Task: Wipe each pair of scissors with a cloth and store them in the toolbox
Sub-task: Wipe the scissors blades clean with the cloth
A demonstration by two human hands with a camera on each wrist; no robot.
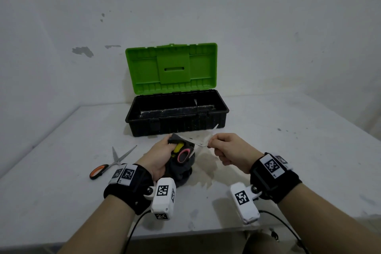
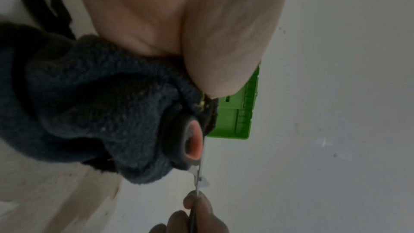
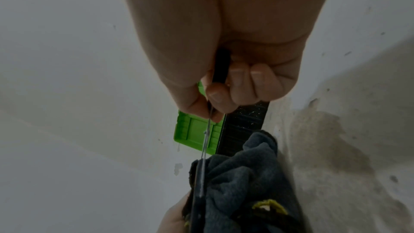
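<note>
A pair of scissors (image 1: 203,139) with black handles and a pink-lined loop (image 2: 192,143) is held in the air in front of the toolbox (image 1: 177,123). My left hand (image 1: 171,144) grips a dark grey cloth (image 1: 181,169) bunched round the scissor handles. My right hand (image 1: 212,142) pinches the steel blades (image 3: 206,141) between thumb and fingers; the tips poke out toward the toolbox. A second pair of scissors (image 1: 111,163), with orange handles, lies on the table to the left with its blades apart. The black toolbox stands open, its green lid (image 1: 171,68) upright.
The white table (image 1: 288,150) meets a white wall behind the toolbox. A faint stain (image 1: 206,169) marks the tabletop under my hands. The table's front edge runs just below my wrists, and cables hang from the wrist cameras.
</note>
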